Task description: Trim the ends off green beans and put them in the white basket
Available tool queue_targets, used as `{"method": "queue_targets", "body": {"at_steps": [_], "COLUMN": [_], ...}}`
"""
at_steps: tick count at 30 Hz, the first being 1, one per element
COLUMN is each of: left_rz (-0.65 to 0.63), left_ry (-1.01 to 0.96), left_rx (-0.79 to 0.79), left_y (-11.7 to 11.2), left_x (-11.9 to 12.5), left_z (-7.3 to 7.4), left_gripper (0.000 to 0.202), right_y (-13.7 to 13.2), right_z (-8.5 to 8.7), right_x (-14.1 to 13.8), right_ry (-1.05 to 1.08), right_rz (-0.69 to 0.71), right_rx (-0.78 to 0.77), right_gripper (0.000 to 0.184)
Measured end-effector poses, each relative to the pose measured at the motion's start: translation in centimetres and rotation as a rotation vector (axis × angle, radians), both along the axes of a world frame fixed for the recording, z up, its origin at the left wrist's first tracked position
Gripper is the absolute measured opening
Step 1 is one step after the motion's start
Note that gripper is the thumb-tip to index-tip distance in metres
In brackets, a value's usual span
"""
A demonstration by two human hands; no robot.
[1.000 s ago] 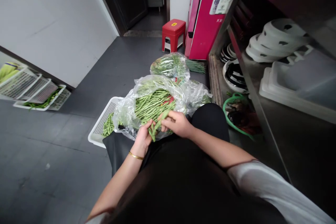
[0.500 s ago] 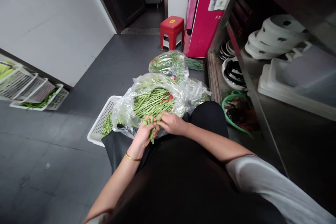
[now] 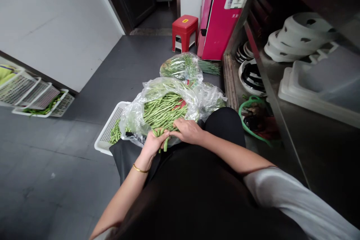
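A small bunch of green beans (image 3: 165,144) is clasped in my left hand (image 3: 154,142), its ends poking out below and above the fingers. My right hand (image 3: 189,131) is closed right beside it, fingertips meeting the left thumb; whether a bean lies between them is hidden. Just beyond both hands, an opened clear plastic bag (image 3: 132,114) holds a heap of long green beans (image 3: 161,110), with a bit of red showing among them. To the left, a white perforated basket (image 3: 105,135) contains short bean pieces (image 3: 115,133), partly covered by the bag.
More bagged greens (image 3: 180,65) lie behind the beans, near a red stool (image 3: 185,30) and a pink cabinet (image 3: 219,18). At right stands a metal shelf (image 3: 270,82) with white containers and a green basket (image 3: 242,116). Stacked white baskets (image 3: 60,107) sit at far left.
My hands remain close together over the bag's near edge. The left fingers have shifted around the bunch, and the right hand has turned slightly. The view has moved a little.
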State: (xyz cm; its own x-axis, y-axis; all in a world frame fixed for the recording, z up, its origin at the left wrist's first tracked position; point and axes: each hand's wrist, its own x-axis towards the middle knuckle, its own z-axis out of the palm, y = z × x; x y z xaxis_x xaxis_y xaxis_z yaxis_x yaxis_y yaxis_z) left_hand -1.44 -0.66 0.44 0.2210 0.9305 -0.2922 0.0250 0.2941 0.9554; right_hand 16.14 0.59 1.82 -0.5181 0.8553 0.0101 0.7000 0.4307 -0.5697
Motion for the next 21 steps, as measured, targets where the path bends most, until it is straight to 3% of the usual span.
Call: {"method": "queue_targets", "body": {"at_steps": [2, 4, 6, 9, 12, 15, 19, 21], "left_rz": [-0.093, -0.218, -0.332, -0.402, -0.329, -0.173, 0.017, 0.089], "left_ry": [-0.032, -0.040, -0.001, 0.018, -0.086, -0.256, -0.331, -0.307], "left_rx": [-0.026, -0.028, -0.023, -0.059, -0.172, -0.248, -0.105, -0.066], "left_y": [-0.4, -0.7, -1.0, -1.4, -1.6, -1.4, -0.9, -0.6], "left_x": [-0.2, -0.3, -0.3, -0.2, -0.1, 0.0, 0.5, 0.5], "left_z": [0.2, 0.3, 0.2, -0.3, -0.7, -0.6, -0.3, -0.5], "left_gripper": [0.022, 0.021, 0.022, 0.022, 0.023, 0.030, 0.041, 0.043], "right_y": [-0.5, -1.0, -1.3, -1.0, 0.1, 0.9, 1.4, 2.2], "right_z": [0.3, 0.3, 0.0, -0.4, -0.8, -1.6, -2.8, -3.2], "right_x": [0.8, 1.4, 1.9, 2.4, 2.3, 1.1, -1.0, -1.2], "right_ry": [-0.104, -0.148, -0.148, -0.007, 0.281, 0.527, 0.816, 0.900], "right_rz": [0.133, 0.311, 0.396, 0.488, 0.596, 0.455, -0.006, -0.150], "right_rx": [0.146, 0.175, 0.153, -0.023, -0.330, -0.551, -0.637, -0.690], "right_gripper": [0.032, 0.028, 0.027, 0.025, 0.027, 0.032, 0.038, 0.040]}}
